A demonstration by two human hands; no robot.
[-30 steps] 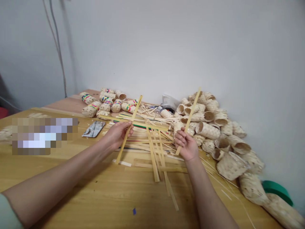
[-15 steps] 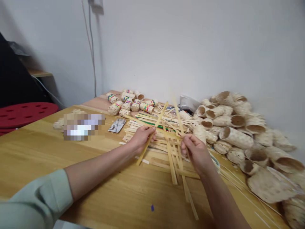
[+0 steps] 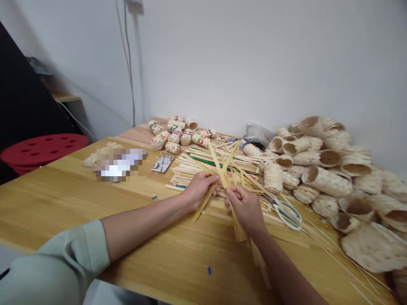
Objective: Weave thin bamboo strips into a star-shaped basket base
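Observation:
Over the wooden table, my left hand pinches crossed bamboo strips between thumb and fingers. Close beside it, my right hand is closed on another pale bamboo strip, which slants up and to the left across the others. Several strips hang down below my right hand, partly hidden by the wrist and forearm. Behind both hands lies a pile of loose strips, mostly straw-coloured, with a few green ones among them. Scissors with pale handles lie to the right of my right hand.
Woven bamboo cylinders are heaped along the right side by the wall. Smaller ones with coloured bands stand at the back left. A patterned packet and a blurred-out object lie left. A red stool stands beyond the table.
My right hand has moved left, close to my left hand, and its strip now leans left across the others. The scissors have come into fuller view. The camera has shifted slightly.

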